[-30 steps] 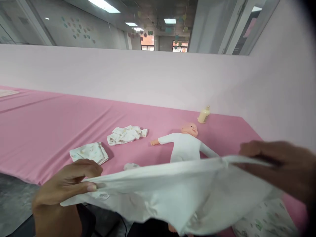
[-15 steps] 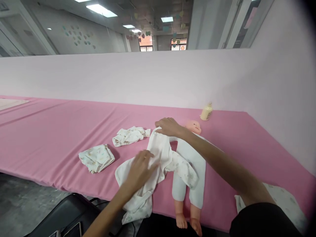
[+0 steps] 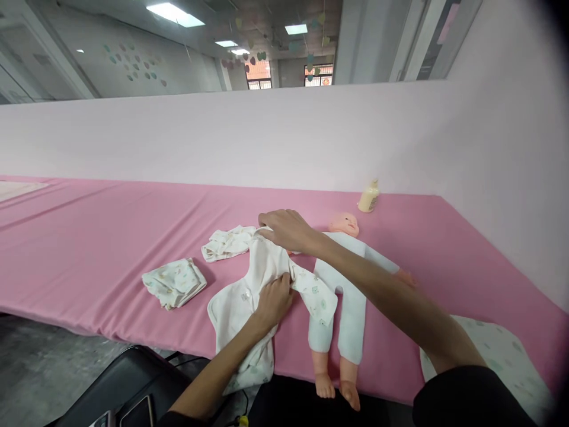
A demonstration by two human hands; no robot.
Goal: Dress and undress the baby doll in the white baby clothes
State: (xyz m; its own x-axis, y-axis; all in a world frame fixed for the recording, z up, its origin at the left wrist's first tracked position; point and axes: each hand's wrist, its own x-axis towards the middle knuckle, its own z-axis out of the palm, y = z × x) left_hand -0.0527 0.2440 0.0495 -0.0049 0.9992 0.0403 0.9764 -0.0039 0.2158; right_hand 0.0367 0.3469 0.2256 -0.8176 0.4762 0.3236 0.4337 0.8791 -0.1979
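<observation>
A white baby garment [image 3: 237, 302] with a small print on its sleeve lies partly lifted over the pink surface. My right hand [image 3: 284, 228] pinches its upper edge and holds it up. Lower down, my left hand [image 3: 274, 301] is closed on the cloth where the sleeve joins. The printed sleeve [image 3: 317, 295] spreads to the right, over one leg of a baby doll [image 3: 353, 317]. The doll lies on its back in a white suit, its head at the far end and bare feet at the near edge. My right forearm passes above its body.
A folded printed cloth [image 3: 174, 283] and a crumpled white one [image 3: 226, 243] lie to the left. A yellowish pump bottle [image 3: 368, 197] stands near the wall. Another printed cloth [image 3: 493, 356] is at right. A black chair [image 3: 120, 385] with phones stands at the near left.
My right hand has moved left with the garment's upper edge. My left hand has shifted right and closed on the cloth by the sleeve. The sleeve has moved left across the doll's legs.
</observation>
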